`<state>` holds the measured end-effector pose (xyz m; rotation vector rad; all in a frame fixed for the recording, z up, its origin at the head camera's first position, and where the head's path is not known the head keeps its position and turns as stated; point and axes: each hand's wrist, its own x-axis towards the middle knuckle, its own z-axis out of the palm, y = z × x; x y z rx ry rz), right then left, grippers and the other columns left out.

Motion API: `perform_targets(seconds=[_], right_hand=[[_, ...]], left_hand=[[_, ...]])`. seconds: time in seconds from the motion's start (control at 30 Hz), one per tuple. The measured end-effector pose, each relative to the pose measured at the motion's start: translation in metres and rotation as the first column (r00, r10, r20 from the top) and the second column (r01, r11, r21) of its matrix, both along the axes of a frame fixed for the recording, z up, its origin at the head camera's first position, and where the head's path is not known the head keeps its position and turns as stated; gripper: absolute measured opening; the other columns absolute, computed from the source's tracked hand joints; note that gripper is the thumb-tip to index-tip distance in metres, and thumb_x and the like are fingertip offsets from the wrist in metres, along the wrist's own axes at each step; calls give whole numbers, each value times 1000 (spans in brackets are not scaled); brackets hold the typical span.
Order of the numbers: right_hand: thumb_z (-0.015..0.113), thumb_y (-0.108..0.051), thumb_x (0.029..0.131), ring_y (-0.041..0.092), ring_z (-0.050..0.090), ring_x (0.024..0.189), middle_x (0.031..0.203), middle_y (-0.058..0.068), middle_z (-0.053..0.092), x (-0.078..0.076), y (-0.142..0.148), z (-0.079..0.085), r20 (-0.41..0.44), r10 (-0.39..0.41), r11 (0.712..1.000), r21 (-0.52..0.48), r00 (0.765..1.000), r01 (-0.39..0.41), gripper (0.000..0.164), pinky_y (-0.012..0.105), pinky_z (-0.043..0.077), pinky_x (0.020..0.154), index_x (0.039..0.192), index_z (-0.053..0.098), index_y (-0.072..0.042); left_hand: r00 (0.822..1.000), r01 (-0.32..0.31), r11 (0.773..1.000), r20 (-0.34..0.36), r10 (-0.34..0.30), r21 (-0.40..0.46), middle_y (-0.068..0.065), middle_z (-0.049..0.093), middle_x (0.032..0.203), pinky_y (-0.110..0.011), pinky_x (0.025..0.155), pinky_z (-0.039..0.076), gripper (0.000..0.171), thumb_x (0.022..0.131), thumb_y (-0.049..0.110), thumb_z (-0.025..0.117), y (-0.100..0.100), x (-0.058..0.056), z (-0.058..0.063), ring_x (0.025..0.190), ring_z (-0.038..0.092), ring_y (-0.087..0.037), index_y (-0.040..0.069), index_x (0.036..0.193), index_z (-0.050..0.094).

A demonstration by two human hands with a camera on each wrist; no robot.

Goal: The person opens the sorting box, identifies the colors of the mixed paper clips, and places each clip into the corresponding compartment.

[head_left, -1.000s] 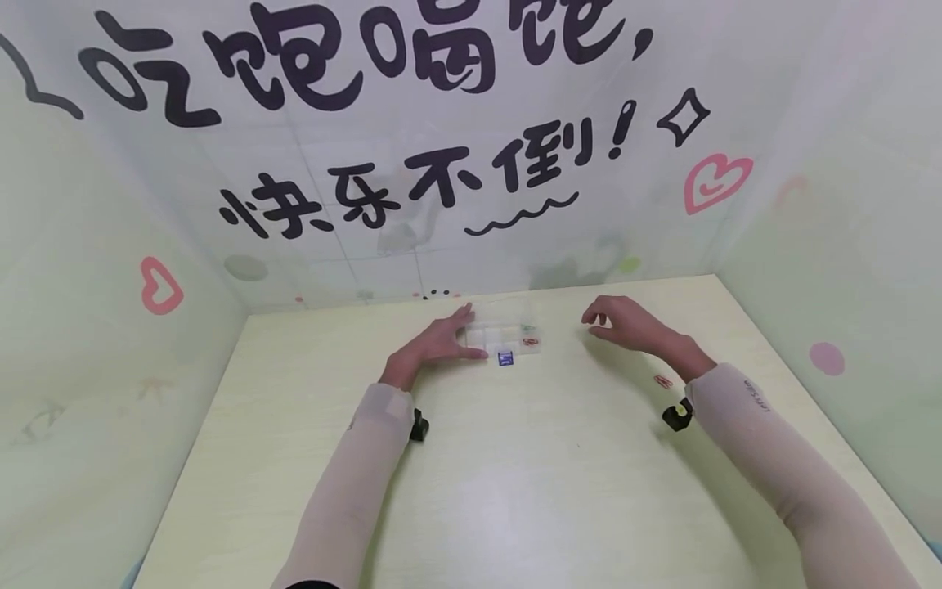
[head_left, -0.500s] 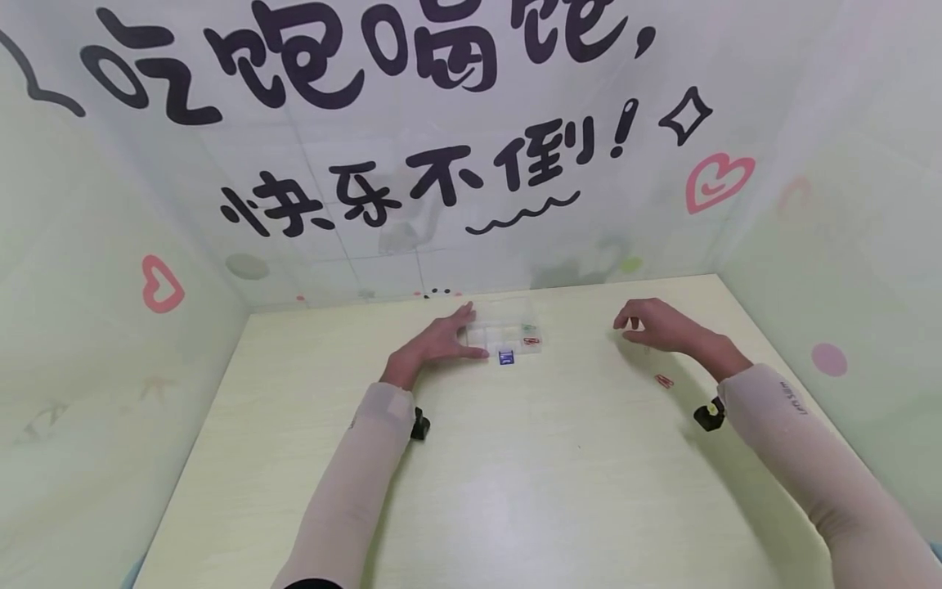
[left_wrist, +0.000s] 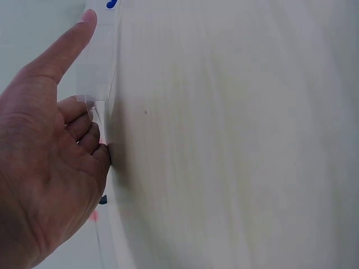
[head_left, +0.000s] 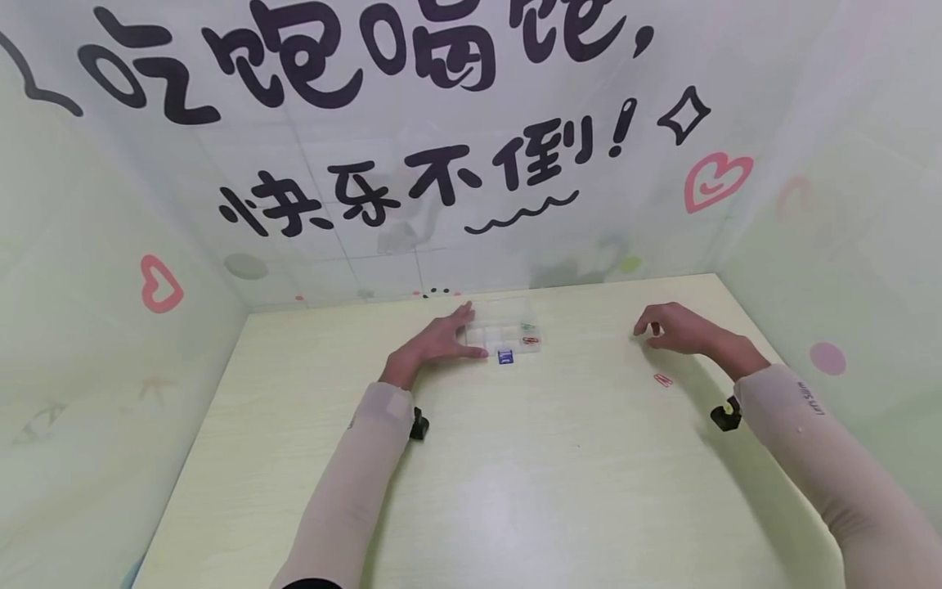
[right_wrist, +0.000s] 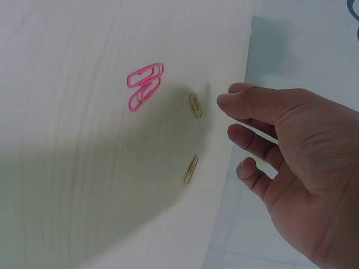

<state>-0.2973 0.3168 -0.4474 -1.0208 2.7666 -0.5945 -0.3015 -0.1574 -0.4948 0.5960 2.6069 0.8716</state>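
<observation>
A clear plastic compartment box (head_left: 503,334) lies near the back wall, its lid seemingly folded back. My left hand (head_left: 441,337) holds its left end, thumb along the front and fingers round the side. Red paper clips (head_left: 530,340) lie in a right-hand compartment, with something greenish (head_left: 527,327) behind them. A small blue square piece (head_left: 505,357) sits at the box's front edge. Over the table to the right hovers my right hand (head_left: 673,327), fingers loosely bent, nothing visible in it. Below it lie two pink paper clips (right_wrist: 145,87) and two gold paper clips (right_wrist: 194,105).
The pale wooden table (head_left: 471,491) ends at a printed back wall (head_left: 412,270), with side panels left and right. A black wrist camera (head_left: 726,415) hangs under the right sleeve, another wrist camera (head_left: 419,424) by the left.
My right hand has moved to the right, away from the box, and now hovers beyond the pink paper clips. The left hand and the box have stayed put.
</observation>
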Motion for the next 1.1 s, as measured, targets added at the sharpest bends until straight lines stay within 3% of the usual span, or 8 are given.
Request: perform_targets(seconds=[0.3,0.73,1.1], right_hand=[[79,12,82,22,63,80,98,12,75,0,8,-8,29,-34,999,-13,999,35,21,33,52,72,101,78,3],[84,3,85,17,63,82,92,3,74,-2,11,-15,64,-62,998,-17,996,64,12,30,52,71,94,78,-3],[79,5,89,13,61,80,84,0,72,-3,12,-17,118,-68,998,7,991,67,10,24,52,72,86,73,-3]], left_hand=[[1000,-7,1000,1,7,-1,-8,8,178,-46,133,13,107,91,51,80,0,1,1,164,9,-29,5,169,21],[1000,-7,1000,-6,7,-7,-7,8,178,-46,133,12,107,92,51,79,1,1,0,164,9,-29,5,169,20],[1000,-7,1000,-7,7,-1,-9,8,178,-48,133,13,107,93,51,78,1,3,2,164,10,-31,4,169,20]])
